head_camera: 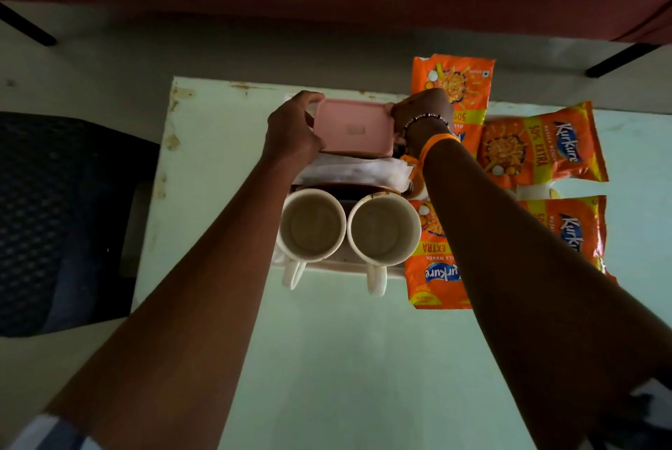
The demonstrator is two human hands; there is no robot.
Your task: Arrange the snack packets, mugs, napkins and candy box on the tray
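Seen from above, a pale green worktop (pixel 327 358) carried a snack setup. Both hands held a pink candy box (pixel 353 129) at its short ends: the left hand (pixel 292 129) had its fingers curled round the left end, and the right hand (pixel 422 113) pinched the right end. The box sat at the far end of a tray (pixel 342 262), just above a white napkin (pixel 363 169). Nearer the viewer, two white mugs (pixel 312 225) stood side by side on the tray, upright, handles pointing toward the viewer. To the right lay four orange snack packets (pixel 542 145); one (pixel 452 80) lay beyond the right hand, one (pixel 432 267) touched the right mug, partly under the right forearm. A dark chair (pixel 54 213) stood left of the worktop.
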